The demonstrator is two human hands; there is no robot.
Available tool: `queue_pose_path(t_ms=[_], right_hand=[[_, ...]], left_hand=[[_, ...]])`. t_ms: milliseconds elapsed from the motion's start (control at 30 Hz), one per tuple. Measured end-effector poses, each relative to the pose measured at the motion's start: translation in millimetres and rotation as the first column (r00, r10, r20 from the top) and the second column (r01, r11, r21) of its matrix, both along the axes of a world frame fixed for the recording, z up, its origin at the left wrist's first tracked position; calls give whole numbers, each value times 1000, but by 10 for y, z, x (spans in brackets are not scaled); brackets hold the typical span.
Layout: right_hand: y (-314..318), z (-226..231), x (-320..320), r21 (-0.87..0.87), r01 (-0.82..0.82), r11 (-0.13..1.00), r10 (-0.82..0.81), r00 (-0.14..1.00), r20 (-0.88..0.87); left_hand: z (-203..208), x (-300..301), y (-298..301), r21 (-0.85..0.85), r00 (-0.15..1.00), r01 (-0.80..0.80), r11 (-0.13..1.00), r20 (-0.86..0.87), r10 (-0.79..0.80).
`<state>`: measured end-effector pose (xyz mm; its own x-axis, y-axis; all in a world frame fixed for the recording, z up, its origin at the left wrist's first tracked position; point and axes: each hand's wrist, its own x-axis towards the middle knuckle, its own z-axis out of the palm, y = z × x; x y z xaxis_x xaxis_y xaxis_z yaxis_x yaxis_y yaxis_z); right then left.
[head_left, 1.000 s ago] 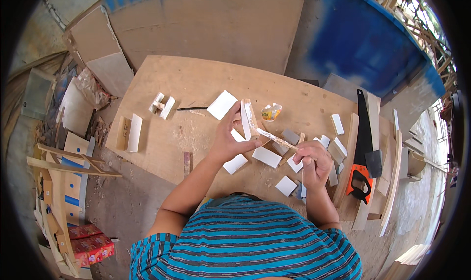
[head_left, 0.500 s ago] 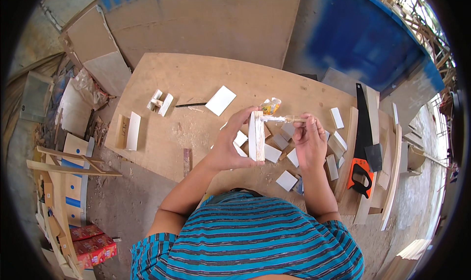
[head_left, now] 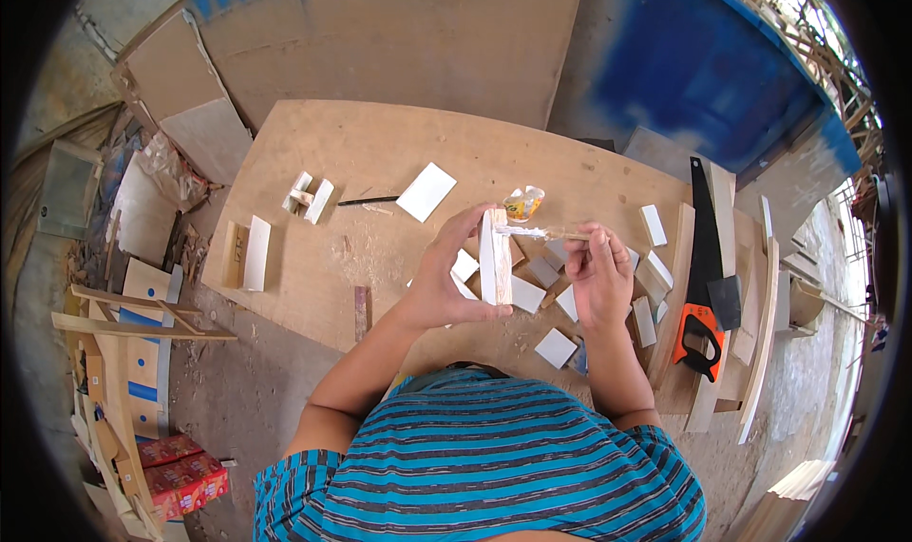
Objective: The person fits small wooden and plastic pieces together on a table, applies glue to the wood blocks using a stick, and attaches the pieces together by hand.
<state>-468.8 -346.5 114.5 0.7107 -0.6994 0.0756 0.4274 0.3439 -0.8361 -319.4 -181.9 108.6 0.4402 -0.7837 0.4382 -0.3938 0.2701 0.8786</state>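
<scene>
My left hand grips a white-faced wooden block by its two ends, thumb at the near end and fingers at the far end. Its bare wooden edge faces right and has white smears along it. Between the fingertips of my right hand is a thin wooden stick. White paste coats the stick's left end, which touches the block's edge near its far end. Just beyond the stick sits a small crumpled yellow-and-clear plastic container; its contents are hard to make out.
Several white-faced wood pieces lie around my hands on the wooden table. A handsaw with an orange handle rests at the right among boards. At left are small wooden assemblies, a dark pencil-like rod and a white panel.
The pasted end of the stick has shifted slightly to the left against the block's edge. My left hand keeps the block in nearly the same place.
</scene>
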Motion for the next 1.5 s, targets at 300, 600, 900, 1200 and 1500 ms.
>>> queue_pose_path(t_ms=[300,600,900,1200,1500], right_hand=[[191,-28,-138,-203,22,979,-33,998,-51],[305,119,-218,-962,82,262,-148,988,43],[-99,44,-209,-966,58,250,-412,910,-52],[-674,-348,619,-935,-26,353,-466,862,-200],[-625,-335,939,-917,-245,316,-516,766,-383]], left_hand=[[-117,25,-8,-23,982,-182,983,-49,181],[-159,77,19,63,920,-216,974,-319,225],[-399,176,199,196,882,-301,933,-316,350],[-729,131,676,248,850,-407,879,-250,464],[-944,43,1179,289,838,-407,866,-260,481]])
